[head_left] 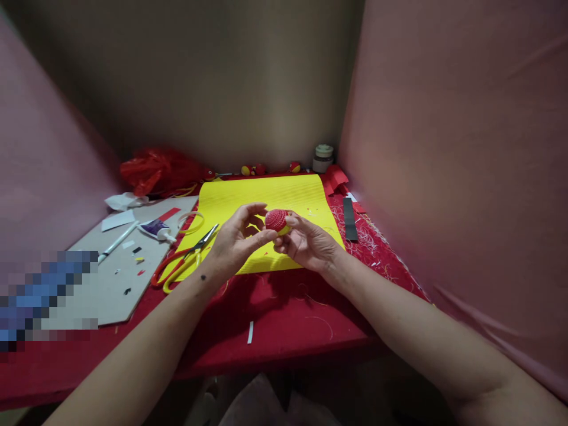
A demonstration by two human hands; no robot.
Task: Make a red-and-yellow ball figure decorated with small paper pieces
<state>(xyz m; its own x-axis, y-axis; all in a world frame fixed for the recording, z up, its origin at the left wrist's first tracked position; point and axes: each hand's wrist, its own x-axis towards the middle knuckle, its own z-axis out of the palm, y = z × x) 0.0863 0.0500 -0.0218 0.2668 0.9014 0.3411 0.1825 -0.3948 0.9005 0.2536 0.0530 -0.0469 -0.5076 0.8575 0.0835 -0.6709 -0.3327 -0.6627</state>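
Note:
Above the yellow corrugated sheet [261, 192], I see a small ball [276, 220] with a red, ridged, coiled-looking top and a yellow underside. My right hand [308, 239] pinches it from the right between thumb and fingers. From the left, the thumb and curled fingers of my left hand [242, 236] close on its near side; part of their contact is hidden. Close to my left wrist lie scissors [181, 257] with red and yellow handles, blades apart, partly on the sheet.
On the left, a grey board [151, 266] carries a glue tube [157, 231], a white pen [118, 242], a tape ring [191, 222] and paper scraps. Behind are a red plastic bag [160, 168], small red-yellow figures [294, 167] and a jar [323, 158]. A black strip [350, 220] lies right among threads.

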